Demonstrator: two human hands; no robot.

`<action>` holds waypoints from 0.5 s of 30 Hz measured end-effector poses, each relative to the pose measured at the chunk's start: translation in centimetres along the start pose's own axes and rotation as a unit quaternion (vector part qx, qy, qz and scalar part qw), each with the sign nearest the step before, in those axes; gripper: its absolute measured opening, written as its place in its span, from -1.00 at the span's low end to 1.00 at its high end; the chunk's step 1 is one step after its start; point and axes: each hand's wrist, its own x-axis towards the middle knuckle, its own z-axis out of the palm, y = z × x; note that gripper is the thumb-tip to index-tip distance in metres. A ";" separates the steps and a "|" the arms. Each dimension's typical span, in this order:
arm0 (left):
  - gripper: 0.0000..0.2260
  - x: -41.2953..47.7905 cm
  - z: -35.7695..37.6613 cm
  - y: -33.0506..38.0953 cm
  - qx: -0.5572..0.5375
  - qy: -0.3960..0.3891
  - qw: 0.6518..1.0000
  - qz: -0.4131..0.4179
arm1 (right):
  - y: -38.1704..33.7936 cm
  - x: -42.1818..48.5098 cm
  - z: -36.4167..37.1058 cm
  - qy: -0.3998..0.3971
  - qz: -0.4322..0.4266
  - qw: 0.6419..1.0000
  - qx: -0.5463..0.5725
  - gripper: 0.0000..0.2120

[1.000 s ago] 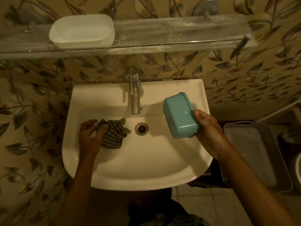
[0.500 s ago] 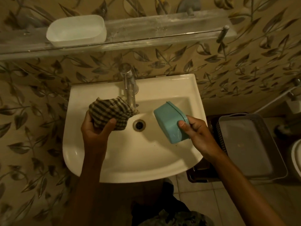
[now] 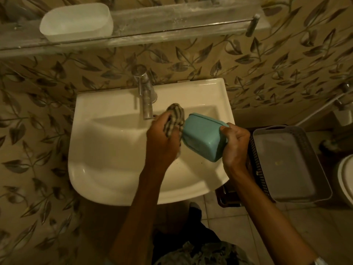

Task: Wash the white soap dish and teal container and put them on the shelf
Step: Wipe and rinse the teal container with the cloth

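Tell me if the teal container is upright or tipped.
Tipped. The right hand holds the teal container on its side above the sink, rim toward the wall; the left hand presses a checked cloth against it.

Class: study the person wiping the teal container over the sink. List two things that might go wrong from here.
The right hand grips the teal container by one end only, so the left hand pushing the cloth might knock it into the sink. The cloth works close to the tap, so knuckles could strike it.

Right hand [image 3: 236, 146] grips teal container [image 3: 205, 139]; left hand [image 3: 162, 138] presses checked cloth [image 3: 174, 119] against it, over sink [image 3: 114, 150].
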 end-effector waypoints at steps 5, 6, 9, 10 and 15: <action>-0.61 -2.6 3.1 2.8 0.067 -0.031 0.996 0.046 | -0.5 -0.2 0.3 -0.007 -0.064 0.998 -0.029 -0.72; -0.60 -3.4 3.5 3.6 0.074 -0.035 0.995 0.052 | -0.6 0.0 0.2 -0.001 -0.068 0.997 -0.023 -0.70; -0.52 -5.8 4.5 5.2 0.093 -0.041 0.989 0.110 | -0.8 0.2 -0.4 -0.005 -0.126 0.992 -0.002 -0.66; -0.51 -6.2 4.6 5.1 0.098 -0.040 0.987 0.121 | -0.8 0.2 -0.5 -0.007 -0.140 0.990 0.003 -0.67; -0.61 -2.6 3.2 3.1 0.033 0.007 0.999 0.005 | -0.9 -1.0 -0.5 -0.027 -0.129 0.991 0.010 -0.73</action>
